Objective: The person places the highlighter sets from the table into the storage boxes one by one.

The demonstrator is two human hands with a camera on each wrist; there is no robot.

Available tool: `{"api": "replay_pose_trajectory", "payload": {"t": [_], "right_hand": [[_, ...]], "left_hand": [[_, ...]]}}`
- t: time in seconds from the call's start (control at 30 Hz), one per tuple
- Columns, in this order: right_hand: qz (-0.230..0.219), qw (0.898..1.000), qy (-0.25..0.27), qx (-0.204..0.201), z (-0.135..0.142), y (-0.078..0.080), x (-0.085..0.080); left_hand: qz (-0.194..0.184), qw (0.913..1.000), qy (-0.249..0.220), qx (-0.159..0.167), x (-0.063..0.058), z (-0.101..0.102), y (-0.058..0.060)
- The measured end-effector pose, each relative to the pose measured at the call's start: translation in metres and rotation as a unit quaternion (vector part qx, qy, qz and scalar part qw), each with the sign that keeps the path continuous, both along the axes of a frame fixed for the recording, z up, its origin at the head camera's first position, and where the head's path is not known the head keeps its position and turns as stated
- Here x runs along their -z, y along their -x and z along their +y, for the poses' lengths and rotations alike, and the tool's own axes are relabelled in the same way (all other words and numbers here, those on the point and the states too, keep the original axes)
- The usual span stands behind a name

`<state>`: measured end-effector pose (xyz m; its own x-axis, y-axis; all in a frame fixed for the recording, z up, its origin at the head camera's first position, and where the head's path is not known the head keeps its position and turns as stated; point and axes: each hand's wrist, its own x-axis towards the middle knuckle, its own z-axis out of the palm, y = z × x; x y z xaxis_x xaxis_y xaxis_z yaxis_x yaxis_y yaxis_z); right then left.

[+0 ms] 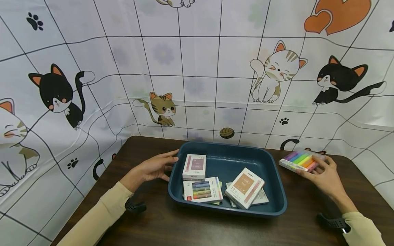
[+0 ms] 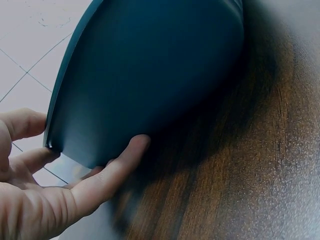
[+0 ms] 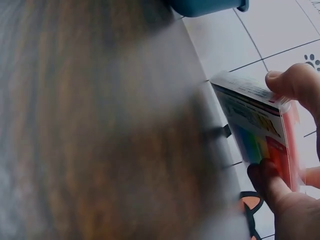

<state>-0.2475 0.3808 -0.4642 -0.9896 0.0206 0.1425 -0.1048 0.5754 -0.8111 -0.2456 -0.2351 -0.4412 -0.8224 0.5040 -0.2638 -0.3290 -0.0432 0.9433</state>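
Note:
A dark blue tray [image 1: 227,148] sits on the table. My left hand [image 1: 155,167] touches its left end, fingertips at the rim and the thumb against the outer wall, as the left wrist view shows. To the right of the tray, my right hand [image 1: 327,176] holds a clear plastic pack of rainbow-coloured sticks [image 1: 300,160] over the table. In the right wrist view, the thumb lies on one side of the pack [image 3: 255,120] and the fingers on the other. A white box with a mauve panel [image 1: 194,166] and a box picturing coloured sticks [image 1: 203,190] lie in the tray's left half.
Tilted in the tray's right half, a white box with a tan panel [image 1: 245,188] lies on another flat box [image 1: 260,198]. The dark brown wooden table [image 1: 203,225] ends at the back against a white cat-patterned sheet [image 1: 200,89].

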Motion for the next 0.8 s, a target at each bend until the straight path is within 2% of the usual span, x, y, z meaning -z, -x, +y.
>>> {"api": "replay_pose_trajectory", "payload": {"t": [0.47, 0.8], "right_hand": [[0.052, 0.998, 0.029, -0.019, -0.017, -0.007, -0.02], [0.078, 0.997, 0.021, -0.019, -0.027, -0.013, -0.032]], "left_hand": [[-0.007, 1.0, -0.002, -0.004, 0.0, 0.0, 0.0], [0.001, 1.0, 0.002, 0.002, -0.002, 0.0, -0.001]]}}
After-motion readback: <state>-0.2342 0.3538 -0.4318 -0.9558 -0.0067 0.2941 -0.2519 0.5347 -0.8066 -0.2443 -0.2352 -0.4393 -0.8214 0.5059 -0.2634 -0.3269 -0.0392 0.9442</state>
